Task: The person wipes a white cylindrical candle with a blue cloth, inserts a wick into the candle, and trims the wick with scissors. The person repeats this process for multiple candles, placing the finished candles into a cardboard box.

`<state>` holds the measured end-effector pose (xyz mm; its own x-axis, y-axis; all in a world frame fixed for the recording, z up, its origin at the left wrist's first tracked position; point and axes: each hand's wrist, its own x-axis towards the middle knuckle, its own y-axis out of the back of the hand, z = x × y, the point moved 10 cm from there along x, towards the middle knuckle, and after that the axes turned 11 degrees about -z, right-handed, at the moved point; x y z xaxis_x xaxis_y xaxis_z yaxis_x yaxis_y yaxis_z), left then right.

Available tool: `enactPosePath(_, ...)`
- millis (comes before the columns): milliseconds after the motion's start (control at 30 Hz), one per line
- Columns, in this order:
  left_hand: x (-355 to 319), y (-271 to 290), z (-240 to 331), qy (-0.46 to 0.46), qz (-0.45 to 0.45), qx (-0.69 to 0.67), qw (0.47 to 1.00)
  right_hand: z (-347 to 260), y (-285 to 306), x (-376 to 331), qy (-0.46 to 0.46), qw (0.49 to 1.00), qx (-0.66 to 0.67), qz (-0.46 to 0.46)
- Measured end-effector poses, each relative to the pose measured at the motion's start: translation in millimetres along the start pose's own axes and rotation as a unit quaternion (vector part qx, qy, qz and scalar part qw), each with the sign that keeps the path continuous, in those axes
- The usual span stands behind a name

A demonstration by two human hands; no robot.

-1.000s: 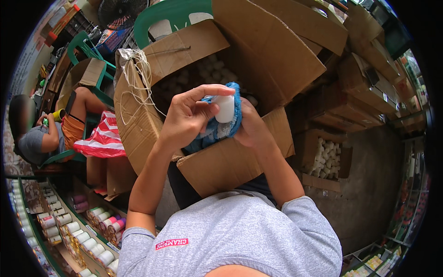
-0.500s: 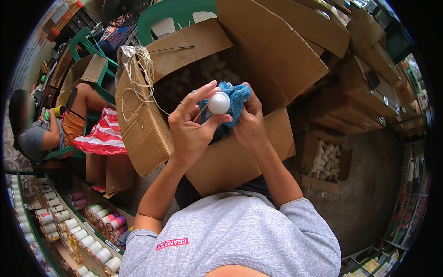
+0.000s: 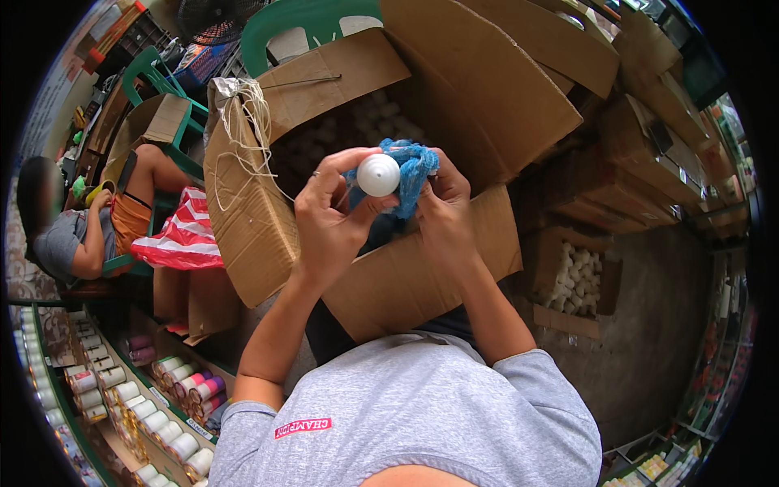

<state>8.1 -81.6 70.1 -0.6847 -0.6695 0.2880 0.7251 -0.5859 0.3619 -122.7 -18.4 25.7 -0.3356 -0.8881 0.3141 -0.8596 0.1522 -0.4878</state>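
A white piece with a round domed end (image 3: 378, 175), perhaps a bottle, faces up at me, its length hidden beneath. My left hand (image 3: 326, 219) grips it between thumb and fingers, a ring on one finger. Against its right side bunches a blue knitted or mesh cloth (image 3: 418, 166), pinched in my right hand (image 3: 448, 213). Both hands hover over the mouth of a large open cardboard box (image 3: 414, 294). Deep in that box lie several white pieces (image 3: 377, 118), dim and partly hidden by my hands and the flaps.
White string (image 3: 247, 122) hangs over the box's left flap. A smaller carton (image 3: 568, 321) of white pieces stands on the floor at right. Stacked cartons (image 3: 641, 154) rise behind it. At left, a seated person (image 3: 77, 231) handles something yellow; thread spools (image 3: 182, 446) fill a lower-left shelf.
The white piece and my left hand have shifted slightly left. My right hand has turned a little, and the blue cloth now bunches differently beside the white piece.
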Motion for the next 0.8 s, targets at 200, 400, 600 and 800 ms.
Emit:
enactPosePath(200,7,21,28,-0.157,0.122,0.135,0.971,-2,-7,-5,-0.004,1.0,-0.013,-0.004)
enactPosePath(400,2,13,38,-0.182,0.134,0.19,0.955,21,-7,-6,-0.058,0.984,0.167,0.039)
enactPosePath(600,2,7,39,-0.229,0.109,0.187,0.949,24,-7,-9,-0.072,0.977,0.195,0.049)
enactPosePath(800,10,1,48,-0.193,0.023,0.181,0.964,20,6,-12,-0.041,0.984,0.165,0.061)
